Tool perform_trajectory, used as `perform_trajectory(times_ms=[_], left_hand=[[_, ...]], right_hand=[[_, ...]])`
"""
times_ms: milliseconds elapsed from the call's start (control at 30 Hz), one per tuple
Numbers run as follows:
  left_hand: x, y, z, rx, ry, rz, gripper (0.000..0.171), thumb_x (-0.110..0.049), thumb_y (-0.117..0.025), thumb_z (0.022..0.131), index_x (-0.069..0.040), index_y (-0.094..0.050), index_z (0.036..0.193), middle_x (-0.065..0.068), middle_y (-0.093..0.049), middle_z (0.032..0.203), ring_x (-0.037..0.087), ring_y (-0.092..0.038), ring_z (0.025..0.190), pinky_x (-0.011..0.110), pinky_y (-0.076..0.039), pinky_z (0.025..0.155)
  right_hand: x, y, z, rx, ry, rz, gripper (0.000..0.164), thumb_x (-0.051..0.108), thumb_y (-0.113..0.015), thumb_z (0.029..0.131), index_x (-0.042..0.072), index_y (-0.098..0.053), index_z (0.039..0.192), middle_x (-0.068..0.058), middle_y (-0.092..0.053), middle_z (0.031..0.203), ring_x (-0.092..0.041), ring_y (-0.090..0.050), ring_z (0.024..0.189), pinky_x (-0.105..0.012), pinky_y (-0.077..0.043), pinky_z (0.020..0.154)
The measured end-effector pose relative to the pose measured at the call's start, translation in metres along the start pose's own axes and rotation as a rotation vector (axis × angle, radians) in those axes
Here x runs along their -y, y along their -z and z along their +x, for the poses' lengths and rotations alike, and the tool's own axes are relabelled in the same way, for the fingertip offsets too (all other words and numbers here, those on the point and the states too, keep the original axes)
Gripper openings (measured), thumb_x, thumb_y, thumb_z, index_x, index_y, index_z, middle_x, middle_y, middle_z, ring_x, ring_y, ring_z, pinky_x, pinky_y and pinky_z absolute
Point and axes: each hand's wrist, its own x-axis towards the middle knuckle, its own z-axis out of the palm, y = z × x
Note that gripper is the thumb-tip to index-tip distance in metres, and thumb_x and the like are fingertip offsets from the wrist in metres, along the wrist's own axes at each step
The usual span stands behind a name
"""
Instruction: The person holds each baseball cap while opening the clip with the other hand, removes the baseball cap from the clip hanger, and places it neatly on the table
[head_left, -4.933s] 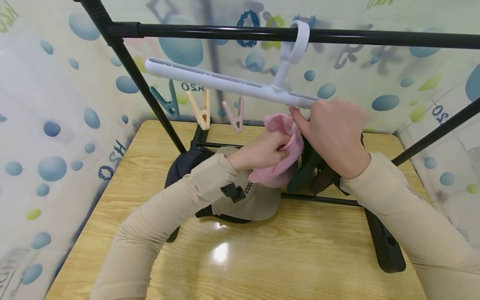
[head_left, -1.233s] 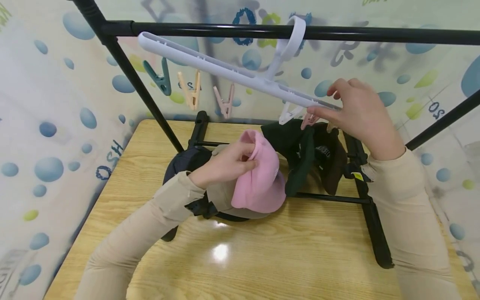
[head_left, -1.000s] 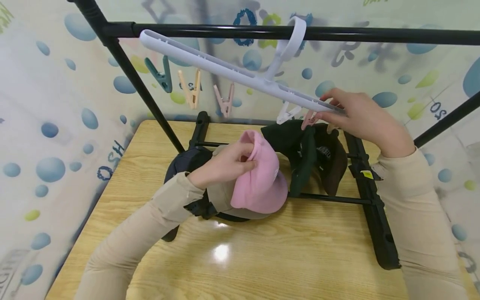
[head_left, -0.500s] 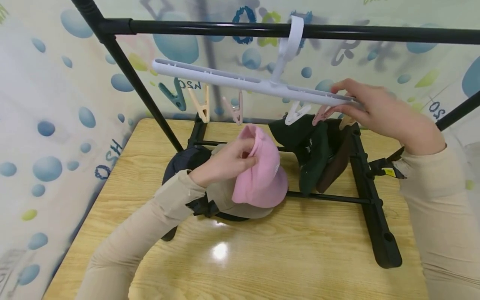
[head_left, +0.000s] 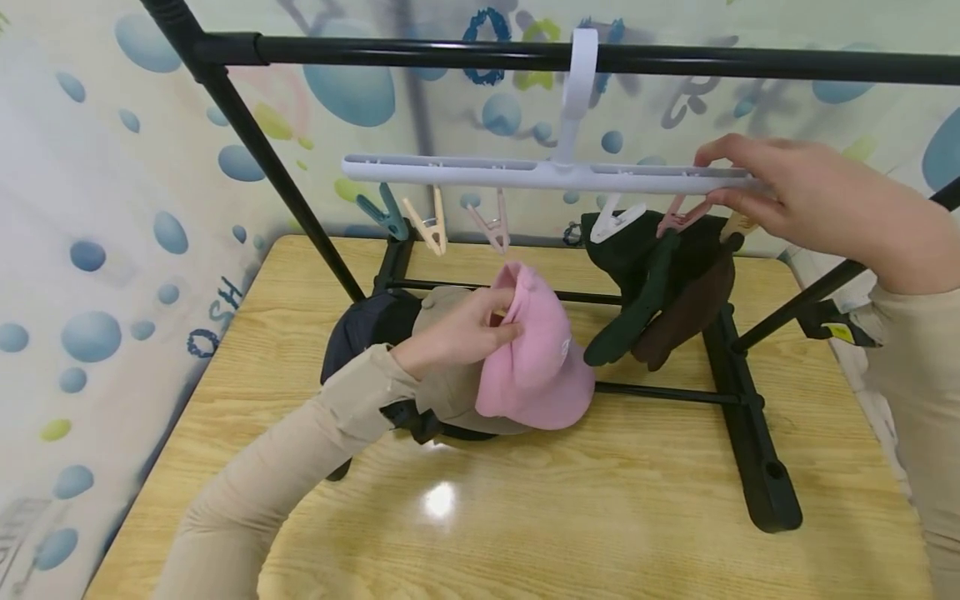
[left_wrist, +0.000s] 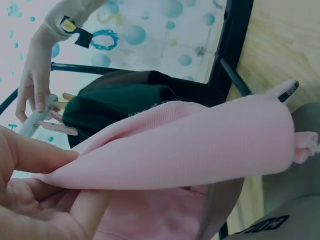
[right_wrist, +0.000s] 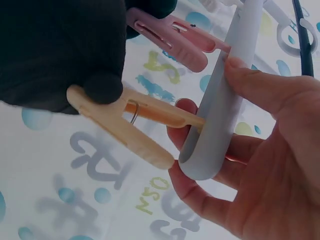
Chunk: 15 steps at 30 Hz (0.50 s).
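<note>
My left hand [head_left: 468, 329] pinches the edge of a pink cap [head_left: 532, 358], whose brim points down and right. In the left wrist view, thumb and fingers grip the fabric of that pink cap [left_wrist: 190, 145]. At the right end of a pale lilac clip hanger [head_left: 480, 173], my right hand [head_left: 832, 204] holds the bar between thumb and fingers. Dark green [head_left: 637, 283] and dark brown [head_left: 690, 308] caps hang from clothespins under the bar's right half. The right wrist view shows a yellow clothespin [right_wrist: 125, 125] clamping dark fabric near my fingers.
A black rack's top rail [head_left: 420, 54] carries the hanger. Teal [head_left: 386, 215], yellow [head_left: 431, 225] and pink [head_left: 492, 223] clothespins dangle bare on the left. Beneath the pink cap, a beige cap [head_left: 446, 392] and a navy cap [head_left: 367, 329] lie on the wooden table [head_left: 525, 508].
The tilted hanger has turned to lie level and parallel with the rail, as my right hand moved right along with its end. The pink cap has shifted slightly right in my left hand.
</note>
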Motion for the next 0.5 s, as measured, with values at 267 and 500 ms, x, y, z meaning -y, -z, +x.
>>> perform_trajectory(times_ms=[267, 500], left_hand=[[0.017, -0.005, -0.005, -0.031, 0.08, -0.029, 0.016, 0.005, -0.054, 0.092, 0.009, -0.059, 0.107, 0.015, -0.06, 0.098, 0.02, -0.055, 0.081, 0.028, -0.045, 0.073], [0.036, -0.004, -0.017, -0.039, 0.192, -0.083, 0.023, 0.001, -0.051, 0.095, 0.01, -0.056, 0.116, 0.017, -0.06, 0.104, 0.02, -0.056, 0.089, 0.03, -0.048, 0.078]], right_hand=[[-0.002, 0.005, -0.001, 0.01, 0.032, -0.025, 0.045, -0.001, -0.065, 0.09, 0.004, -0.045, 0.131, -0.021, -0.06, 0.092, -0.022, -0.061, 0.056, -0.036, -0.044, 0.048], [-0.003, 0.004, -0.001, -0.007, 0.051, -0.054, 0.042, 0.001, -0.063, 0.092, 0.005, -0.045, 0.13, -0.023, -0.059, 0.093, -0.016, -0.051, 0.05, -0.035, -0.039, 0.046]])
